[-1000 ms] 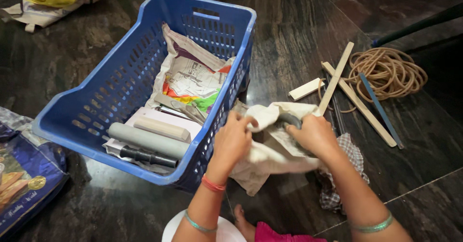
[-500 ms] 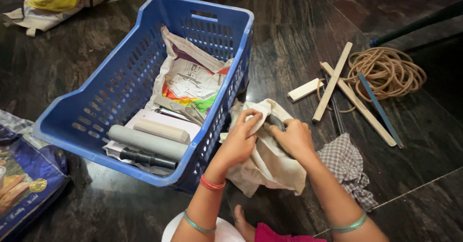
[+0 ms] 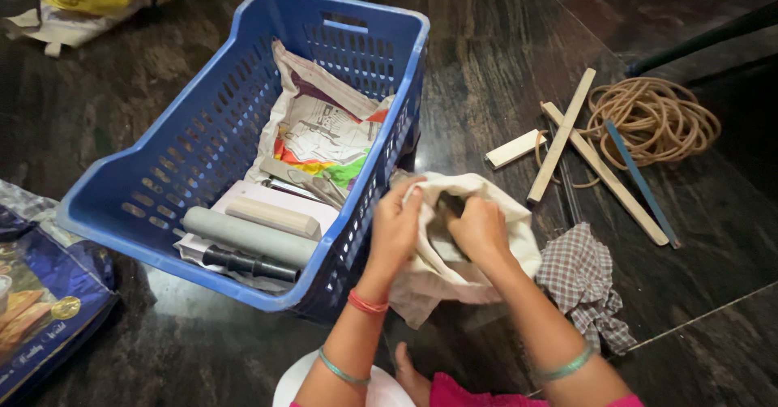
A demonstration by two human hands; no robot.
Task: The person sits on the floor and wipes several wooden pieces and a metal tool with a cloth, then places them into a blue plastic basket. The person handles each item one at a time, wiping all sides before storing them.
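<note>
Dark thing tucked into the cloth bag, both hands at its mouth

Low in the middle of the frame, the left hand pinches the rim of the cream cloth bag and holds it open, while the right hand is curled with its fingers pushed down inside. The dark grey curved thing, which half a second ago showed between the hands, is now only a dim shape in the bag's opening, so it looks to have gone into the bag. Just right of the bag lies a checked rag on the dark floor. Left of the hands stands the blue basket with a grey pipe in it. Farther off, upper right, lie wooden sticks and a coil of rope.
</note>
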